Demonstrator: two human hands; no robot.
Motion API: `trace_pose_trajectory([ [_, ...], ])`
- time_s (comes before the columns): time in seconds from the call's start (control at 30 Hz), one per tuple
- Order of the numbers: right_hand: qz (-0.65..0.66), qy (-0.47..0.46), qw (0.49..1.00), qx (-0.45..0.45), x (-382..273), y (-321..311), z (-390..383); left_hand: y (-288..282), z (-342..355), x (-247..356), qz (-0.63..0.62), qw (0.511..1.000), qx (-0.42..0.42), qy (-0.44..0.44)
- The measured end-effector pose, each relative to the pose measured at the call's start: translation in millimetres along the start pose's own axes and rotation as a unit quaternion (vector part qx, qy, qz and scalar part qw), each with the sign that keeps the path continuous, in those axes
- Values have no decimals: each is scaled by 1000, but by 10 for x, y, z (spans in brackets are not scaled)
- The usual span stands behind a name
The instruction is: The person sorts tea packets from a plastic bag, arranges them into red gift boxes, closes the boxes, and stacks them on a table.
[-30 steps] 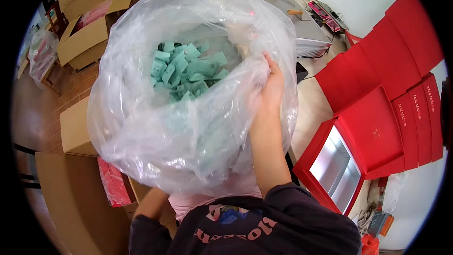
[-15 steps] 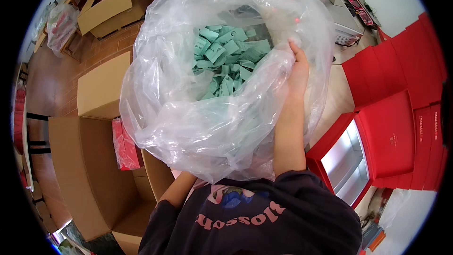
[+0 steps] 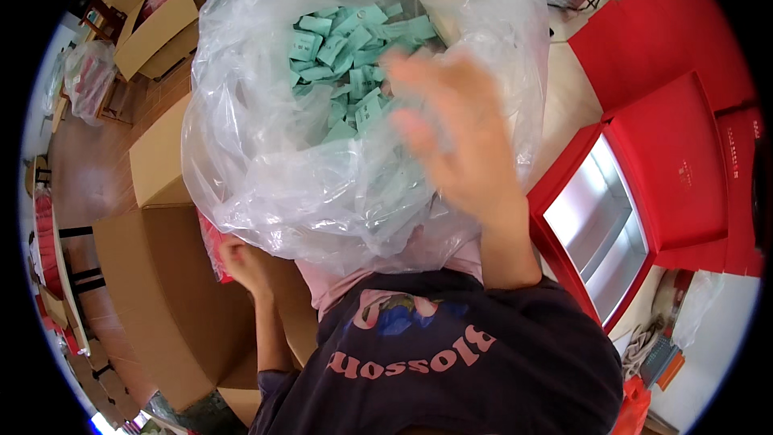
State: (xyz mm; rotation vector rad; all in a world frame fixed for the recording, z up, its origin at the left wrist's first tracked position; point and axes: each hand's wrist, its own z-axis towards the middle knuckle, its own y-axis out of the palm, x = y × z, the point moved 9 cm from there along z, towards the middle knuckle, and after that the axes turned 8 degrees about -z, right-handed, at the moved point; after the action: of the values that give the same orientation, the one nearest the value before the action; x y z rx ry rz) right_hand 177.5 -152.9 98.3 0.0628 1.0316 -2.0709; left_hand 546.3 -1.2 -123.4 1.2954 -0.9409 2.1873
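Note:
A large clear plastic bag (image 3: 322,201) stands wide open in front of me, its rim bunched and folded. Inside lie many small pale green packets (image 3: 342,52) in a loose heap. My right hand (image 3: 455,125) is over the near right part of the bag's mouth, blurred by motion, thumb and fingers apart and nothing visible between them. Its fingertips reach toward the packets; whether they touch any cannot be told. Low at the bag's left side, my left hand (image 3: 245,266) is beside a red plastic-wrapped package (image 3: 211,242), its fingers bent and partly smeared.
An open cardboard box (image 3: 165,290) stands to my left, and another carton (image 3: 161,32) is at the far left. On the right, an open red gift box (image 3: 676,177) with a pale compartmented tray (image 3: 600,221) rests among stacked red boxes (image 3: 644,40).
My right hand has let go of the bag's right rim and moved inward over its mouth. My left hand has come out from under the bag to the left. The view has shifted slightly.

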Motion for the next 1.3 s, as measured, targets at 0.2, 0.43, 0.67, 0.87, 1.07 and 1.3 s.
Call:
trace_pose_trajectory([
  [0.2,-112,122,958,-232,107,775,-951,770,267,2305,-200,934,-170,244],
  [0.43,-132,358,885,-266,968,722,-1680,2375,571,1489,29,938,-321,130],
  [0.67,-32,428,873,-233,1079,972,-1565,2365,258,1176,11,957,-255,139],
  [0.87,-142,309,928,-155,1015,1363,-1336,2256,27,1367,-10,932,-321,170],
  [1.07,69,443,865,-224,1202,1567,-1378,2433,-6,987,-148,916,-368,-64],
  [1.3,256,379,888,-55,769,1425,-1226,2603,-79,996,-294,836,-412,-214],
])
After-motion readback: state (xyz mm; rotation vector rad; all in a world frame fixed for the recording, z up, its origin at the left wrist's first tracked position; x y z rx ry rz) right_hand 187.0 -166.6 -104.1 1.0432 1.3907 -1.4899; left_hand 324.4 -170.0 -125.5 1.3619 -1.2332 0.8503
